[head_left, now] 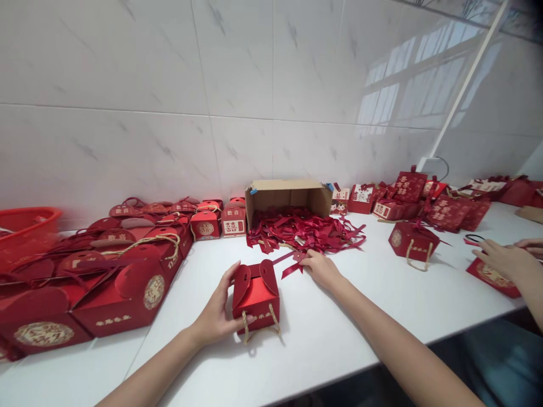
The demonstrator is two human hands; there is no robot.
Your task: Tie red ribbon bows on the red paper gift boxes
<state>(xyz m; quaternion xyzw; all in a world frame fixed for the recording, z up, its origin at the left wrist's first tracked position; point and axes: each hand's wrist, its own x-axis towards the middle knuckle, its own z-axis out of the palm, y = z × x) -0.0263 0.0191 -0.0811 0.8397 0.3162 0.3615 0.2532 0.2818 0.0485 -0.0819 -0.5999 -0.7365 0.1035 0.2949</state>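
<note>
My left hand [220, 314] is wrapped round the left side of a small red gift box [257, 305], which stands upright on the white table. Two rounded flaps with holes rise at its top, and a twisted gold cord handle hangs down its front. To the right, my right hand [320, 268] pinches a dark red ribbon [292, 270] close to the tabletop. Just behind that hand, a heap of similar ribbons [303, 229] spills out of a cardboard box [288, 185] lying on its side.
Rows of red gift boxes [119, 299] fill the left side, by a red plastic basket [29, 226]. On the right stands another corded box [411, 240]. A co-worker's hands [509, 260] hold a flat red piece [492, 277] at the far right. A tiled wall [237, 68] closes the back.
</note>
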